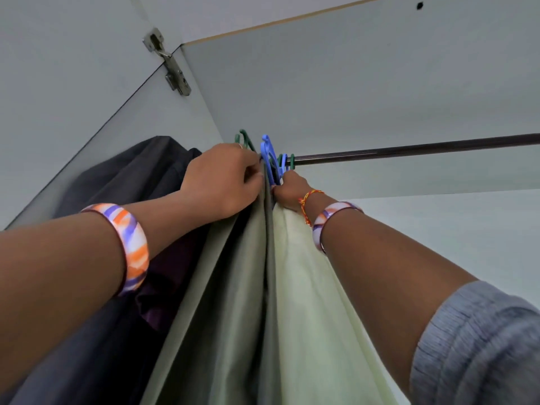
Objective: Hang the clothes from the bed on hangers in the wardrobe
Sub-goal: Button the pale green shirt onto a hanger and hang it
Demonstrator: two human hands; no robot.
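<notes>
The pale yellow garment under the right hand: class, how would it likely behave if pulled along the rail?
The pale yellow garment probably is floppy: it hangs in long soft folds. It looks light, since it drapes thinly. Its hanger likely slides easily along the smooth rail, so the right hand steadies it.

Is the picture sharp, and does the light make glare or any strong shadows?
Head view: soft, even light, no glare; the rail and hinge are sharp; the near sleeve looks slightly soft; wide-angle stretch enlarges both forearms; dark clothes lose detail in shade.
</notes>
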